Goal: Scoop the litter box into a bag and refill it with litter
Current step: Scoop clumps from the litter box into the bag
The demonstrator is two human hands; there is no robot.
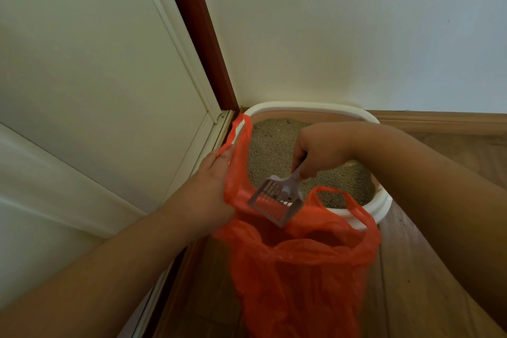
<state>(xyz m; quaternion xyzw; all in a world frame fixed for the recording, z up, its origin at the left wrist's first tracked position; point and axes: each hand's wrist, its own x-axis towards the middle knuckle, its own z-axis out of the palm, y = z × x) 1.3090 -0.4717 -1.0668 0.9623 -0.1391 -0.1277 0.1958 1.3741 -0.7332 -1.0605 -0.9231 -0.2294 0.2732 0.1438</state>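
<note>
A: Head view first. What is your right hand (321,149) doing?

B: Your fingers are curled tight round the handle of the grey scoop (277,197), centre of the frame. The slotted blade points down and toward the lower left, hanging over the open mouth of the orange bag (299,277). There seem to be small bits on the blade, too small to tell what they are.

A: And your left hand (211,189)?

B: Left of centre, it grips the bag's left edge. You can see the fingers lying close together along the plastic, with the bag's left handle loop rising past the fingertips; the thumb is hidden behind the plastic. The right handle loop stands free, just below the scoop.

A: Where is the litter box (312,108)?

B: Upper middle, pushed into the corner where the wall (343,30) meets the door (90,63). Its white rim shows above your hands, and grey-brown litter (270,145) fills it. The bag stands in front of the box on the wooden floor (428,269), covering the near rim.
</note>
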